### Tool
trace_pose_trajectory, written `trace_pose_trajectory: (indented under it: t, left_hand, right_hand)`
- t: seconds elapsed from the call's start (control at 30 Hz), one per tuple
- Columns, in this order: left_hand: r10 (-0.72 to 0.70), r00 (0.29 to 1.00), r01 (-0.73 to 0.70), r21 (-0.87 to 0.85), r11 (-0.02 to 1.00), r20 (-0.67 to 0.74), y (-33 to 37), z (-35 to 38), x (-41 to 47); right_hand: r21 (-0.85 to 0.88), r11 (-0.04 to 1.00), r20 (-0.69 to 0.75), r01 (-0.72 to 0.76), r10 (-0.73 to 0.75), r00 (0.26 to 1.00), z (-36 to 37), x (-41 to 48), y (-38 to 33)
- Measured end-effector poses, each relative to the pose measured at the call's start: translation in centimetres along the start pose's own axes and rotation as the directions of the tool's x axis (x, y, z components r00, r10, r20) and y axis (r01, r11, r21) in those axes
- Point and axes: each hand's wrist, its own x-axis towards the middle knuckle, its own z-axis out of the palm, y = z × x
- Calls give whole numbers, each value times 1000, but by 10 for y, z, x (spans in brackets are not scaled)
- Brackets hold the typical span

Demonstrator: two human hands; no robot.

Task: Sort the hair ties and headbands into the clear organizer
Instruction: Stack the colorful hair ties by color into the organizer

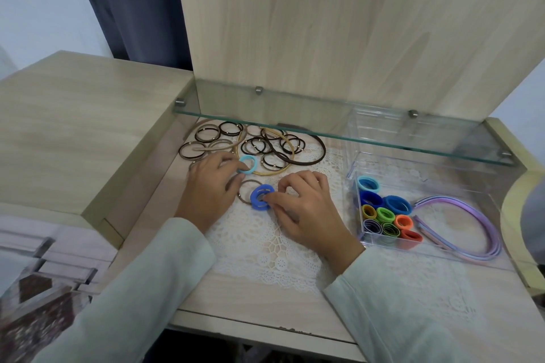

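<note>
My left hand [211, 186] pinches a light blue hair tie [247, 163] on the lace mat. My right hand [306, 209] pinches a dark blue hair tie [257, 197], which lies over a thin brown tie [246, 186]. Behind them lies a pile of several thin brown and black hair ties [259, 144] mixed with a yellow headband [287, 162], a brown headband [320, 153] and a beige headband [218, 148]. The clear organizer [424, 174] stands at the right; its front compartment holds several coloured hair ties [386, 215]. Purple headbands [483, 224] lie in its right part.
A glass shelf [339, 124] hangs low over the back of the pile and the organizer. A wooden panel [354, 23] rises behind it and a raised wooden block [73, 127] stands at the left. A lace mat [280, 247] covers the table.
</note>
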Motion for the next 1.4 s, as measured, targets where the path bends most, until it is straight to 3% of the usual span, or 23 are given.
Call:
trace_pose_trajectory:
  t: [0.47,0.63,0.83,1.0,1.23,1.4]
  left_hand:
    - [19,999,-18,25,1000,-51,9,-8,0]
    - [46,995,-39,73,997,-93,15,-14,1]
    - [178,976,-158,158,975,-123,22,-20,0]
    - [312,940,-268,269,925,-138,33,-28,-1]
    - [207,977,-202,82,976,-56,45,-37,-17]
    - [229,973,-230,49,972,27,52,-37,-30]
  right_hand:
    - [42,998,65,-57,54,996,0,-1,0]
    - [94,970,15,-222,222,975,-4,1,-1]
    - [-43,915,33,-402,403,914,-2,4,1]
    - [-60,903,66,-426,429,901,-2,4,1]
    - [-65,905,64,-421,425,903,-1,3,1]
    - [-78,900,61,-429,434,899,0,3,2]
